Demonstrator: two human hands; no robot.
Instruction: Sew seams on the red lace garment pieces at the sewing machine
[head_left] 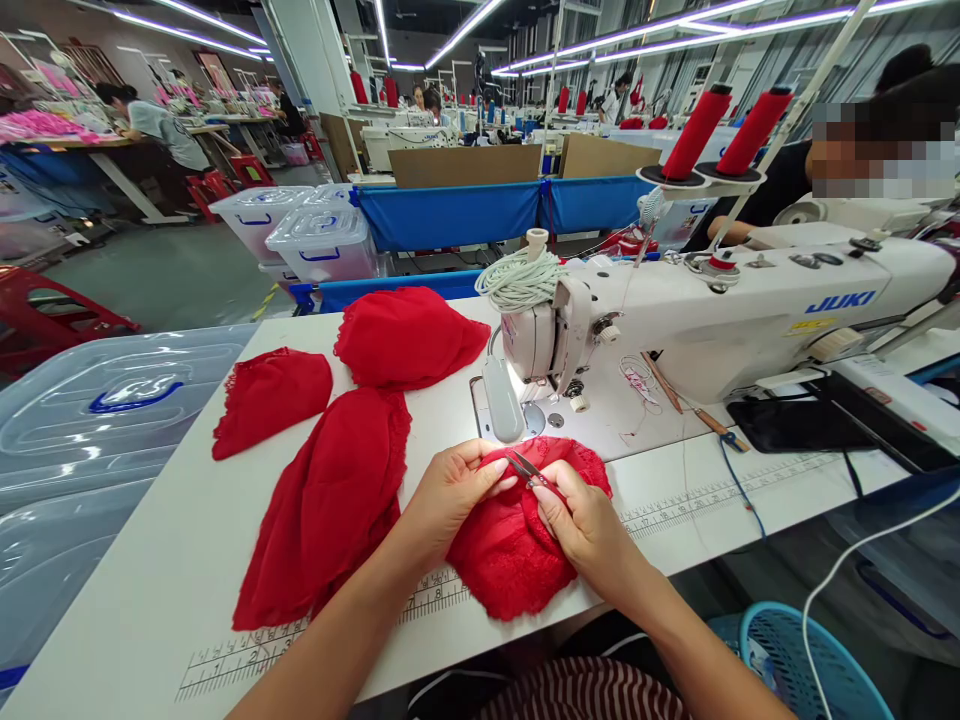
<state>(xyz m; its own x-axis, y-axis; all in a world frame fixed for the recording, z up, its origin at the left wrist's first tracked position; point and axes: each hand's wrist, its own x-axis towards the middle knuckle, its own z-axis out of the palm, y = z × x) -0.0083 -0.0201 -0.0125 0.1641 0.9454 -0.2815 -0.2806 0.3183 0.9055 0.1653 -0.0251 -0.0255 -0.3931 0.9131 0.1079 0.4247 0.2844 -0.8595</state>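
Note:
A red lace-edged fabric piece (517,570) lies at the table's front, below the needle area of a white sewing machine (697,320). My left hand (454,495) pinches its upper edge between thumb and fingers. Small thread snips (531,470) with dark pointed blades are in my right hand (589,525), fingers closed around the red handle. The blade tips point up and left, close to my left fingertips at the fabric edge. Whether the blades touch a thread is too small to tell.
Left of my hands lie several red fabric pieces (330,500) on the white table (150,600). Clear lidded bins (127,400) stand along the left edge. Wooden-handled tools (701,415) rest by the machine. Below right is a blue basket (810,660); a person (780,190) sits beyond the machine.

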